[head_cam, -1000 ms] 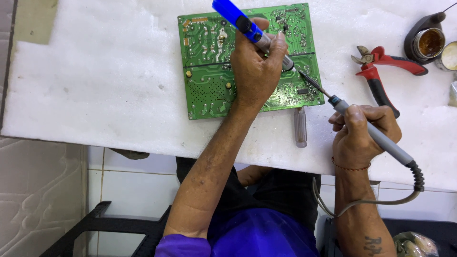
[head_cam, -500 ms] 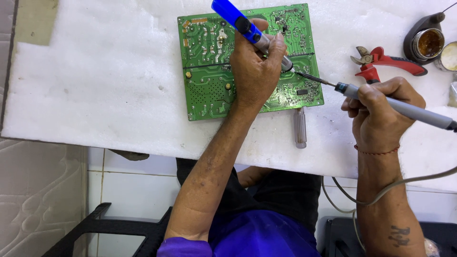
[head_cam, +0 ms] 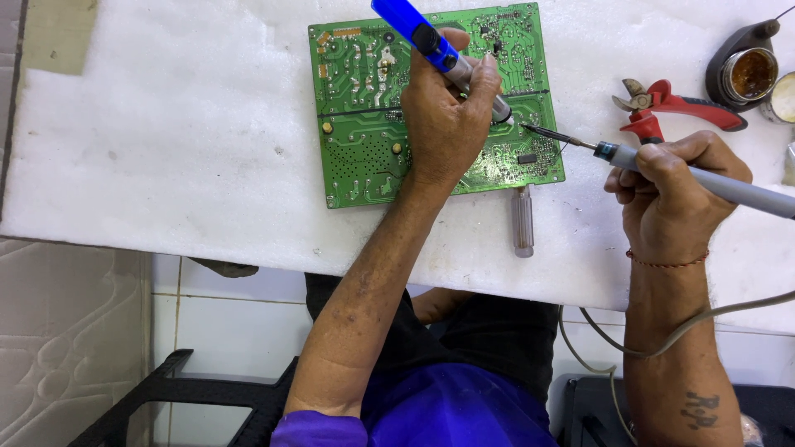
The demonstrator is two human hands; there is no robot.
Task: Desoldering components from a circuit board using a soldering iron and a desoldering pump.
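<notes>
A green circuit board [head_cam: 364, 124] lies solder side up on the white foam-covered table [head_cam: 166, 141]. My left hand [head_cam: 447, 116] rests on the board and grips a blue desoldering pump [head_cam: 414, 29], its grey tip pointing down at the board's right part. My right hand [head_cam: 671, 194] holds a grey soldering iron [head_cam: 729, 186] by its handle, to the right of the board. The iron's dark tip [head_cam: 546, 132] reaches the board's right part, close to the pump's tip.
Red-handled pliers [head_cam: 675, 103] lie right of the board. A dark round tin with brown paste [head_cam: 749, 70] stands at the far right. A small clear-handled tool [head_cam: 522, 219] lies just below the board. The iron's cord [head_cam: 662, 339] hangs off the table's front edge.
My right hand has swung the soldering iron from a steep diagonal to nearly level, moving right and up. The iron's tip stays at the board's right part. My left hand has not moved.
</notes>
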